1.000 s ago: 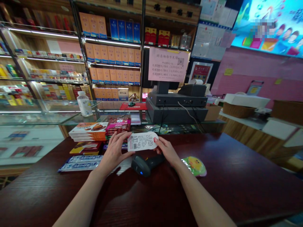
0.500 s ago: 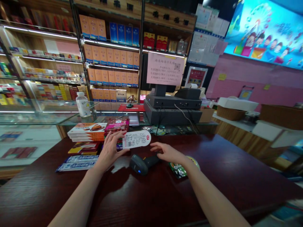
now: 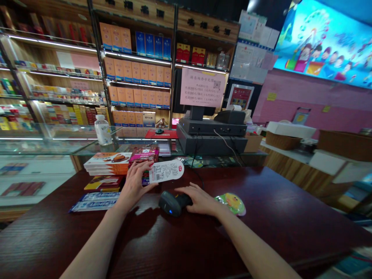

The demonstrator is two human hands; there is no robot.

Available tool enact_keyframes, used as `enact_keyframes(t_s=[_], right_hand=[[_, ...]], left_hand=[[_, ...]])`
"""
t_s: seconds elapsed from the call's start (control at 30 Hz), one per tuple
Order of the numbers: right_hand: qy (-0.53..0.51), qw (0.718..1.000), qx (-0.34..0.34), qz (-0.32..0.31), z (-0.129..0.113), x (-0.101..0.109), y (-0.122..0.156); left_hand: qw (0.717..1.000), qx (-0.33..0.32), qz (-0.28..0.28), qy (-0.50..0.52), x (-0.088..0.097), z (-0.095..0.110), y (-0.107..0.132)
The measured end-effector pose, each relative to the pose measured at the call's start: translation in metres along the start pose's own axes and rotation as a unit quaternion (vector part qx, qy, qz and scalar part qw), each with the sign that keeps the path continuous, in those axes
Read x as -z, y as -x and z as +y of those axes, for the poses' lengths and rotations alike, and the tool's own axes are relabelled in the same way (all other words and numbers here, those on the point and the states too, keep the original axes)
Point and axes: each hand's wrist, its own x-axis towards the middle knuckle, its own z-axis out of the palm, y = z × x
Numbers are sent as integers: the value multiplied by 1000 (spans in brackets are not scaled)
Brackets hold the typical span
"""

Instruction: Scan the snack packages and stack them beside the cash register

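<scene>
My left hand (image 3: 135,184) grips a white round-ended package (image 3: 167,171) between thumb and fingers, its barcode and printed text facing me. On the dark wooden counter below lies a black barcode scanner (image 3: 170,203) with a blue light. My right hand (image 3: 200,199) is closed around its handle, fingers over the far side and thumb on the near side. Right of that hand rests a green packet with a yellow figure (image 3: 234,203). Beside my left hand are blue-and-white wrapped packs (image 3: 95,202), a yellow-and-brown box (image 3: 101,183) and stacked white-and-orange boxes (image 3: 107,162).
A pink-and-brown box (image 3: 143,154) sits behind my left hand. Beyond the counter stand a cash register (image 3: 212,135) and a white bottle (image 3: 103,131) on a glass case. The scanner's cable (image 3: 200,176) runs toward the register. Stocked shelves line the back wall.
My right hand has come down and left onto the scanner's handle, uncovering more of the green packet. My left hand still holds the white package, nearly unmoved.
</scene>
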Motion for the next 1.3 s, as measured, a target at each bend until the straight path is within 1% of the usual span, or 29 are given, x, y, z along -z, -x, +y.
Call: enact_keyframes(t_s=[0.13,0.27,0.43,0.63,0.73,0.83,0.93,1.07,1.3], right_hand=[[-6,1000,-8,25,-3,4,3],[-3,999,-5,49,-5,14,7],[-25,997,21,70,-10,35,11],[-56,995,20,79,-20,64,16],[-75,994,18,81,-24,74,17],[-93,993,23,69,-28,81,18],[-110,992,23,52,-34,87,18],[-120,991,28,44,-40,89,16],[-107,993,30,50,-37,85,14]], left_hand=[[1000,4,2,4,1,-1,0],[1000,7,0,7,0,-3,1],[1000,9,4,1,-2,-5,3],[1000,10,5,4,-3,-6,4],[1000,11,6,3,-4,-7,5],[1000,10,11,4,-4,-7,5],[1000,5,18,6,-3,-6,4],[1000,3,18,3,-2,-4,4],[1000,17,-1,-19,-3,-5,6]])
